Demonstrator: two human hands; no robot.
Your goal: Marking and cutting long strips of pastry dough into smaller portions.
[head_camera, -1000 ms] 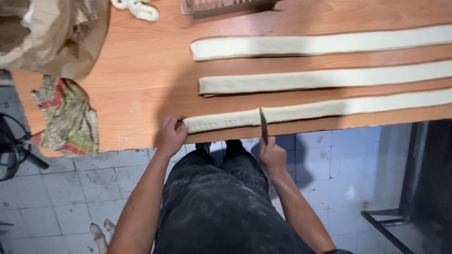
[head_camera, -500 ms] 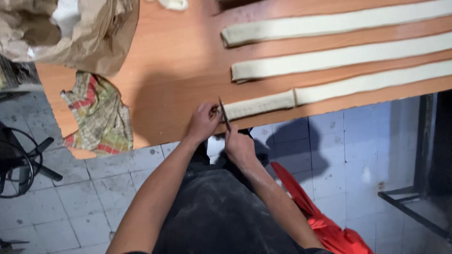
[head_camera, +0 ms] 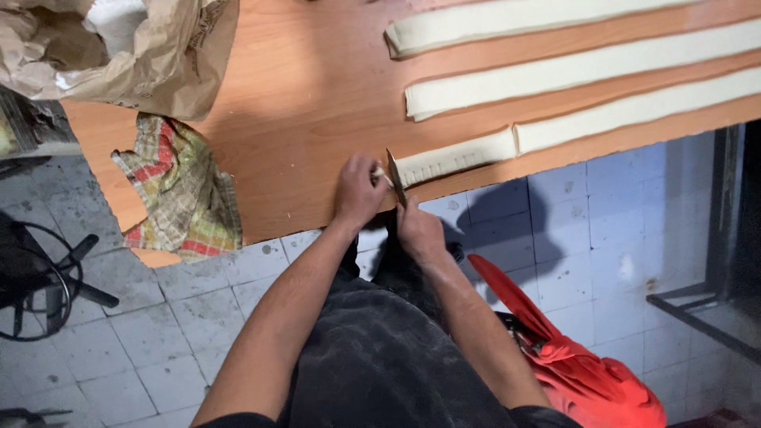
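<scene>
Since a second ago both hands have shifted to the left end of the nearest dough strip (head_camera: 452, 158), which now lies cut off from the longer strip (head_camera: 634, 111) to its right; the left hand (head_camera: 358, 190) pinches the strip's left tip at the near edge of the wooden table (head_camera: 301, 95); the right hand (head_camera: 418, 230) grips a knife (head_camera: 395, 174), blade against that end; two more dough strips (head_camera: 571, 70) lie farther back; a checked cloth (head_camera: 178, 194) and brown paper bag (head_camera: 135, 47) sit far left.
</scene>
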